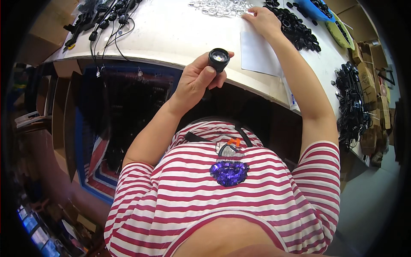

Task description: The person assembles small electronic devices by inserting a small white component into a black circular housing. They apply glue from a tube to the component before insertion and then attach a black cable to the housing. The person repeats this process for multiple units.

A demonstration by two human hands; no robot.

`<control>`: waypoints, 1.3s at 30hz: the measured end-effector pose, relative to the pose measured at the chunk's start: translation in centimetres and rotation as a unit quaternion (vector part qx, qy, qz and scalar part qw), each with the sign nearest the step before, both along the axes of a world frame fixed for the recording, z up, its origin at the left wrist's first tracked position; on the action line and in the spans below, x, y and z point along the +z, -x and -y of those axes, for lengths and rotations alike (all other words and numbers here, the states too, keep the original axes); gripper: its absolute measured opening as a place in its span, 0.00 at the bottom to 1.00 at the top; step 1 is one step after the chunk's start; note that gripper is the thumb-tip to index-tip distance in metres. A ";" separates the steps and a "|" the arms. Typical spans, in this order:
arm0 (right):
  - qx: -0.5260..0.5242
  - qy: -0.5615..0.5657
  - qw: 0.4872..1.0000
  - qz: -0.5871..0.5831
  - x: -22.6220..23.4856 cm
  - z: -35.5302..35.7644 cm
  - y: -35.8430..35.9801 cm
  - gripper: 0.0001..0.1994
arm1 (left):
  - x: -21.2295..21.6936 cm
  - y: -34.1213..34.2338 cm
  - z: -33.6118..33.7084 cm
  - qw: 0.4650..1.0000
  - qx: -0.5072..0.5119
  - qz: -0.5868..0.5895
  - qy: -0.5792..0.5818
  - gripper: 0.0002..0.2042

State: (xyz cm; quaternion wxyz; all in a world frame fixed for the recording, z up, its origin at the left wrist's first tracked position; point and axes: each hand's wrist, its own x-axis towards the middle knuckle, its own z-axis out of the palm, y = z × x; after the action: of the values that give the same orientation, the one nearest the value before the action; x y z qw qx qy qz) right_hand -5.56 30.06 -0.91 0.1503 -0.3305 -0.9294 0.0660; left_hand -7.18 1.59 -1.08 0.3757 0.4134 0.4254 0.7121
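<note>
My left hand [198, 81] holds a short black cylinder with a glass front [218, 59], like a small lamp head, upright just above the near edge of the white table [171, 30]. My right hand [263, 20] reaches far across the table, fingers resting by a heap of small clear round pieces [220, 7]. Beside that hand lies a pile of black rings [297, 28]. A white sheet of paper [259, 53] lies under my right forearm.
Black cables and clips [102, 19] lie at the table's left end. A blue tray [314, 8] and a yellow-green tray [340, 32] hold black parts at the far right. A bundle of black cords [353, 103] and cardboard boxes [372, 55] sit at the right edge.
</note>
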 end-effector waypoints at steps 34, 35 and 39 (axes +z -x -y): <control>0.018 0.017 1.000 0.019 0.2 -1.7 -0.5 0.20 | -1.3 -0.5 -0.5 0.997 -0.029 0.067 0.036 0.25; 0.019 0.007 0.999 0.028 0.3 -1.2 -0.5 0.20 | -1.3 -0.5 -0.5 0.997 -0.029 0.069 0.037 0.25; 0.030 -0.015 0.999 0.023 0.2 -0.5 0.0 0.19 | -1.4 -0.4 -0.3 0.996 -0.031 0.075 0.036 0.25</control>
State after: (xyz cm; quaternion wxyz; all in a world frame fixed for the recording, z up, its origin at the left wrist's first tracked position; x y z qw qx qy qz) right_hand -5.56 30.52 -0.68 0.1315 -0.3019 -0.9430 0.0484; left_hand -6.82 1.88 -2.46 0.4428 0.3583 0.4085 0.7132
